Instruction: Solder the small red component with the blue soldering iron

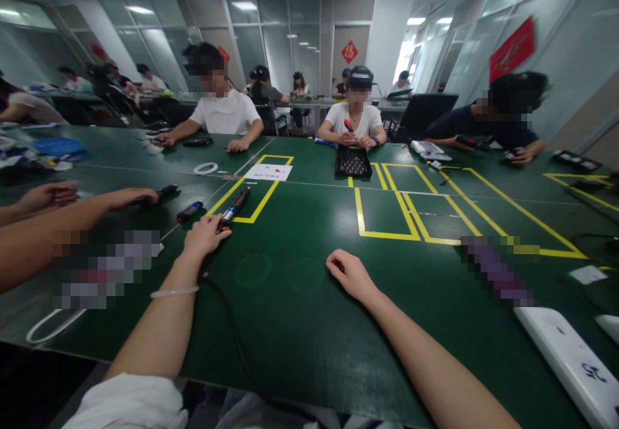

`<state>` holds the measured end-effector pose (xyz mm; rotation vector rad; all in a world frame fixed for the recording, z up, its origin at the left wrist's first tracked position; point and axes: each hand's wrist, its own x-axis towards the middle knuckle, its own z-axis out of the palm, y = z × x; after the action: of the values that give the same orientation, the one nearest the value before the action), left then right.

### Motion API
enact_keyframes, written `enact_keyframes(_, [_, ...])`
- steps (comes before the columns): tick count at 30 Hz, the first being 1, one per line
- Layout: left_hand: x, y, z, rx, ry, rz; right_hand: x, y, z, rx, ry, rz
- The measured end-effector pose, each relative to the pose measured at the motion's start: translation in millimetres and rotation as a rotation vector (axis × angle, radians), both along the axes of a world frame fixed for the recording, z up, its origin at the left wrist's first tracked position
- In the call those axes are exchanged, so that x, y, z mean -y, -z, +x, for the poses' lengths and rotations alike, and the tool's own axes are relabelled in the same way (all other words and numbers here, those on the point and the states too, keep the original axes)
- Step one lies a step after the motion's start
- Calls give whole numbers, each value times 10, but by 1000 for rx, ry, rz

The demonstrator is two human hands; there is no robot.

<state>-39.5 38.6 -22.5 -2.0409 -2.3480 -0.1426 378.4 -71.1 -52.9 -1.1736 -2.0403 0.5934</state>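
My left hand [203,235] reaches forward over the green table [309,326] and its fingers touch the near end of a black electric screwdriver [235,208] with red and blue bands; the grip looks loose. A black cable [227,326] runs from that hand back toward me. A thin bracelet circles my left wrist. My right hand [349,274] rests on the table with fingers curled in, pinching something small and dark that I cannot make out.
Another person's arms lie at the left beside a second screwdriver [189,211]. Yellow tape outlines [387,216] mark the tabletop. A black tray [353,162] stands before a seated person opposite. A white power strip [570,358] lies at the right.
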Motion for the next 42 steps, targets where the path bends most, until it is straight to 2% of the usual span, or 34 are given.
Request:
enact_keyframes(3, [36, -12, -214, -26, -57, 36, 2, -1, -1, -1, -4, 3])
enact_keyframes(6, [86, -22, -269, -77, -70, 87, -2, 12, 3, -3, -6, 3])
enact_keyframes(17, [169, -145, 16, -26, -231, 80, 0, -7, -2, -3, -12, -9])
enact_keyframes(21, [200, -169, 116, -48, -199, 206, -15, 3, -3, 13, -7, -10])
enact_keyframes(24, [214, -206, 335, 90, -81, 309, -31, 21, -8, 27, 3, 3])
enact_keyframes(26, [248, -241, 590, 254, 90, 291, -34, 29, -11, 22, 4, 1])
enact_keyframes(30, [441, -314, 1274, 561, 528, 55, -16, 29, -13, -64, -17, -47])
enact_keyframes(32, [580, -338, 1596, 659, 694, -86, 3, 22, -20, -114, -44, -70])
enact_keyframes(34, [707, -338, 1840, 739, 779, -267, 25, 10, -34, -144, -92, -89])
enact_keyframes(37, [830, -289, 2032, 871, 841, -493, 54, -7, -61, -143, -174, -95])
enact_keyframes(39, [863, -239, 2070, 932, 856, -540, 63, -12, -75, -126, -192, -85])
enact_keyframes(42, [875, -180, 2069, 998, 834, -514, 54, -10, -81, -147, -176, -105])
